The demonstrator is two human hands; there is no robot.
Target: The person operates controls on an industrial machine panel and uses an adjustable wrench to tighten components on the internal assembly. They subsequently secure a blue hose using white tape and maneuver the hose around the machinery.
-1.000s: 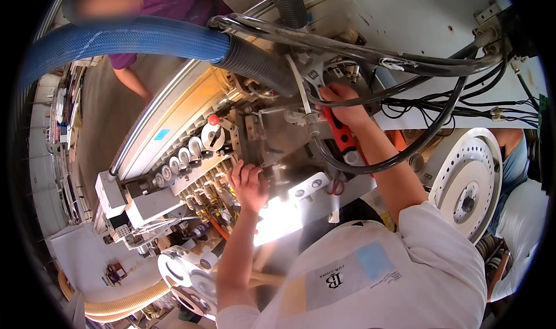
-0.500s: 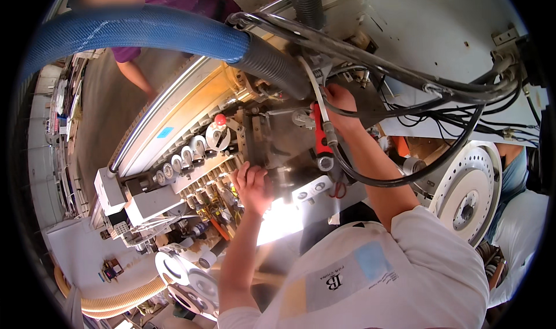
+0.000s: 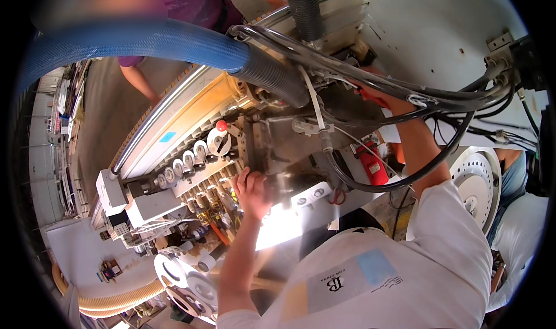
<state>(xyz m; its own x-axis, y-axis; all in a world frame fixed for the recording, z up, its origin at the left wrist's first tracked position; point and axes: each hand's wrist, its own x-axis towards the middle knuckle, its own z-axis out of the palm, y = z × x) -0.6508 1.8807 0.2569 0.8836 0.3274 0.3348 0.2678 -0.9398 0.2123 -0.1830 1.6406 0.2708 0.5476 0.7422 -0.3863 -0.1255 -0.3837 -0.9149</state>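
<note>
My left hand [image 3: 253,194] rests on the machine beside a row of small fittings [image 3: 217,187], its fingers loosely bent and apart, holding nothing that I can see. My right hand [image 3: 376,90] reaches in behind black hoses [image 3: 370,77], which cover part of it. Its fingers are closed, and a bit of red shows at them, seemingly the handle of the wrench; the rest of the tool is hidden. Left of that hand a pale hose [image 3: 313,97] with a metal fitting [image 3: 325,141] comes down over the metal bed [image 3: 284,135].
A thick blue hose [image 3: 191,42] crosses above the machine. White rollers [image 3: 188,160] and a red knob [image 3: 221,125] line its left side. Near me lie a red container [image 3: 372,163] and red-handled scissors [image 3: 337,196]. Beyond the rail [image 3: 159,117] stands a person in purple [image 3: 194,4].
My right hand has moved right and slightly away, in behind the hoses, taking the red-handled wrench out of plain sight. The red container is now uncovered. My left hand has stayed in place.
</note>
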